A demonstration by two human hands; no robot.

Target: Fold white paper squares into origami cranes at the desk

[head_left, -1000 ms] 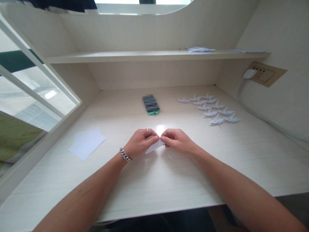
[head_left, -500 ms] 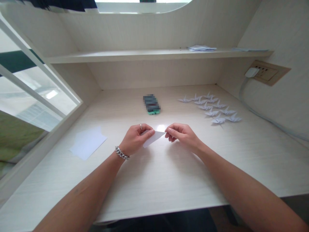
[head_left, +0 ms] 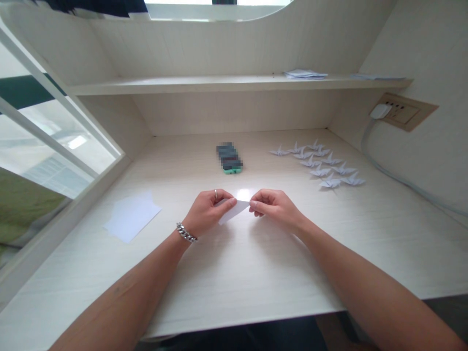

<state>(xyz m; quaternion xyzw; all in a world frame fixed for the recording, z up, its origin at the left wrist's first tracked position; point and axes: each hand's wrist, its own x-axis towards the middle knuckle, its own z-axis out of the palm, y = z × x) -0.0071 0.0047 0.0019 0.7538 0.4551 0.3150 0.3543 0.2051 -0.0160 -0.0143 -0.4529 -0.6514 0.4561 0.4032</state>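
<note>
A folded piece of white paper (head_left: 234, 212) is held just above the desk, between my two hands. My left hand (head_left: 209, 209), with a ring and a chain bracelet, pinches it between thumb and fingers and hides its left part. At the paper's pointed right corner, the thumb and fingertips of my right hand (head_left: 273, 204) are closed on the tip. Several folded paper cranes (head_left: 321, 163) stand grouped on the desk to the right, beyond my right hand. Flat white sheets of paper (head_left: 132, 217) lie to the left of my left hand.
A phone-like object (head_left: 232, 170), mostly blurred out, with a green edge, lies behind my hands. Papers (head_left: 305, 74) rest on the shelf (head_left: 190, 87) above the desk. From a wall socket (head_left: 405, 111), a cable (head_left: 409, 184) runs down the right side.
My right hand's fingers have closed more tightly at the paper's right tip. Both hands and the paper have shifted very slightly; the cranes and sheets stay in place.
</note>
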